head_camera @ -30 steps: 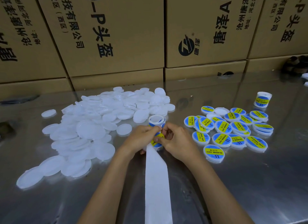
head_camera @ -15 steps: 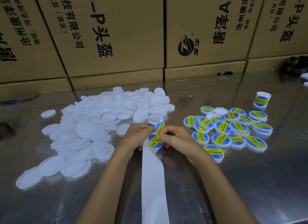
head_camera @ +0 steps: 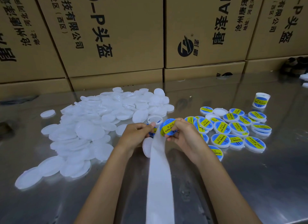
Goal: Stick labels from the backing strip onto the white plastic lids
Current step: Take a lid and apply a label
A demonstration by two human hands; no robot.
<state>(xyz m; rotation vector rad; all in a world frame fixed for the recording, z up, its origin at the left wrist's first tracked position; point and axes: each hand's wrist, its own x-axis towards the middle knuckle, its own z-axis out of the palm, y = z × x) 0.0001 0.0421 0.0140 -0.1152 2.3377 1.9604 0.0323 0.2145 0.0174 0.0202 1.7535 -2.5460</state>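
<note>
Above the worktop (head_camera: 250,182), my right hand (head_camera: 185,137) pinches a label (head_camera: 168,128); left hand (head_camera: 136,135) grips strip (head_camera: 159,173) (lid (head_camera: 147,147) beneath, leftward).

boxes (head_camera: 115,33): brown cardboard, black print, stacked in a row along table's far edge
table (head_camera: 250,182): shiny metal, reflective
dark item (head_camera: 294,66): far right corner, against boxes, too blurred to identify

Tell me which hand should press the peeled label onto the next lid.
Right, probably. The right hand already pinches the blue and yellow label, while the left hand grips the backing strip and seems to hold a bare lid beneath it.
</note>
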